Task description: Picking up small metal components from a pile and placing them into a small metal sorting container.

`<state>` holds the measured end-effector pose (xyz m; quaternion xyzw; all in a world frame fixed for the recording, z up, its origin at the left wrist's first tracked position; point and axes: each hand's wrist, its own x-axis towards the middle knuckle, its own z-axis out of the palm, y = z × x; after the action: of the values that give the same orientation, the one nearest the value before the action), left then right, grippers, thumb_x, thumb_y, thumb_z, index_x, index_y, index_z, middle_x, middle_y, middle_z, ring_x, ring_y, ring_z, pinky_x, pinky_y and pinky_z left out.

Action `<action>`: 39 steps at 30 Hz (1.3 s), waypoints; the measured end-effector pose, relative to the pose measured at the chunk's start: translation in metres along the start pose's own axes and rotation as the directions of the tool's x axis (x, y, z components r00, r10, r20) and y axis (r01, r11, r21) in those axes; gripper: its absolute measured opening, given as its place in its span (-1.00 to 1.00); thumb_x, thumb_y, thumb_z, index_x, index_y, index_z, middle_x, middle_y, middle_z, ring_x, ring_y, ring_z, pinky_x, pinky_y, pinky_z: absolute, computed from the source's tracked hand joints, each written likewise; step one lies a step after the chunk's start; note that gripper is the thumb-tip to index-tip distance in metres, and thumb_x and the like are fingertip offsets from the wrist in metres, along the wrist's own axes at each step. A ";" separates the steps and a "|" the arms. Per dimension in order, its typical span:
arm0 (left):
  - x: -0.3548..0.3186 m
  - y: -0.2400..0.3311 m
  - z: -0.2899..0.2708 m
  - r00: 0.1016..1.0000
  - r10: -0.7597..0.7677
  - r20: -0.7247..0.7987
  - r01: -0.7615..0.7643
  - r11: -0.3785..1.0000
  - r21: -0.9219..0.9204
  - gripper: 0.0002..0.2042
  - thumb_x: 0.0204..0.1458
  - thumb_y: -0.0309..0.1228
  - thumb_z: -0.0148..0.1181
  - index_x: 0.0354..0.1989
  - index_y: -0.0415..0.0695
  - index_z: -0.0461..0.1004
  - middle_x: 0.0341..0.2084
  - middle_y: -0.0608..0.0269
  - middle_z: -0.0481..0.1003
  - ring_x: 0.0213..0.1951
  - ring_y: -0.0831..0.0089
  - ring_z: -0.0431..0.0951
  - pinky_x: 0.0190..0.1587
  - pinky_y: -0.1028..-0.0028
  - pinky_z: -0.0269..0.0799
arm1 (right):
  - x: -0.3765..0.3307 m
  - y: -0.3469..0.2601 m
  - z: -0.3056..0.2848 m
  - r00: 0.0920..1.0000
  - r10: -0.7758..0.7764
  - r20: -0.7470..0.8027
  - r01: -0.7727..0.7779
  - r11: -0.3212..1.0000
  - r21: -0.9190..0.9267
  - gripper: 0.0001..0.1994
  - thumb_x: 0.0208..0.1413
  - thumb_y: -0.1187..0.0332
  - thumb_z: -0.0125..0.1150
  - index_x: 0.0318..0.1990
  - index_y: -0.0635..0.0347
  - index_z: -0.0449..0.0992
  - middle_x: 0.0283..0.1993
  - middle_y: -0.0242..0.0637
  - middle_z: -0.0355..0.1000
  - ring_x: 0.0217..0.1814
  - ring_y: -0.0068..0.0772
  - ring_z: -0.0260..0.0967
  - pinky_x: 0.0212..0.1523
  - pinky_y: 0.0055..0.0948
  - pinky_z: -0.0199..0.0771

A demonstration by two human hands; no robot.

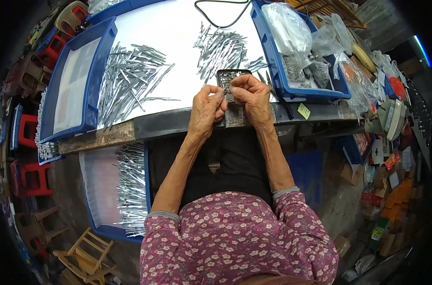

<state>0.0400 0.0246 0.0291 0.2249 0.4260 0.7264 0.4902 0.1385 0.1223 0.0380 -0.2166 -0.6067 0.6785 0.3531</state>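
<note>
At the table's front edge my left hand and my right hand meet, thumbs and forefingers pinched together. A tiny dark piece seems to sit between the fingertips, too small to make out. Just beyond them lies a small black tray with little shiny metal parts in it. Past the tray is a loose pile of slim silver metal rods. To the left, a bigger heap of similar rods spreads over the white tabletop.
A blue bin borders the table's left. Another blue bin on the right holds plastic bags and small metal parts. A black cable curls at the back. Below the table stands a crate with more rods. Red stools stand left.
</note>
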 end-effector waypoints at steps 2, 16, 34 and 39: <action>0.001 -0.001 0.000 1.000 -0.004 -0.002 0.004 1.000 0.002 -0.87 0.11 -0.41 -0.07 -0.32 -0.23 0.27 -0.73 0.36 0.31 -0.78 0.74 0.11 -0.76 0.73 -0.06 | 0.000 -0.001 0.001 1.000 -0.021 -0.021 0.020 1.000 -0.010 -0.88 -0.08 0.56 0.12 -0.32 0.33 0.43 -0.54 -0.40 0.38 -0.57 -0.72 0.22 -0.54 -0.74 0.20; -0.001 -0.004 0.003 0.999 0.046 -0.015 -0.044 0.995 0.091 -0.91 0.08 -0.47 -0.07 -0.33 -0.23 0.28 -0.73 0.37 0.32 -0.77 0.76 0.12 -0.75 0.73 -0.05 | -0.007 -0.002 0.004 0.991 -0.112 -0.074 0.098 0.980 -0.173 -0.89 -0.05 0.58 0.10 -0.31 0.33 0.41 -0.42 -0.33 0.43 -0.40 -0.61 0.40 -0.40 -0.68 0.41; -0.008 -0.007 0.011 0.985 0.167 -0.038 -0.151 0.953 0.262 -0.96 0.05 -0.52 -0.04 -0.40 -0.21 0.28 -0.71 0.41 0.31 -0.67 0.75 0.22 -0.66 0.74 0.11 | -0.013 0.005 0.010 0.965 -0.199 -0.169 0.154 0.957 -0.248 -0.92 -0.07 0.60 0.08 -0.37 0.31 0.39 -0.47 -0.39 0.38 -0.50 -0.70 0.32 -0.47 -0.73 0.35; -0.007 -0.009 0.009 0.970 0.241 -0.031 -0.210 0.893 0.397 -0.95 0.02 -0.55 -0.06 -0.46 -0.23 0.28 -0.74 0.40 0.28 -0.69 0.71 0.22 -0.67 0.66 0.13 | -0.017 0.002 0.012 0.975 -0.145 -0.167 0.113 0.976 -0.188 -0.85 -0.07 0.61 0.04 -0.29 0.33 0.35 -0.42 -0.34 0.39 -0.46 -0.69 0.34 -0.46 -0.72 0.36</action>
<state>0.0544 0.0229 0.0275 0.3368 0.5527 0.6870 0.3304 0.1408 0.1015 0.0358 -0.2673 -0.6431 0.5751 0.4292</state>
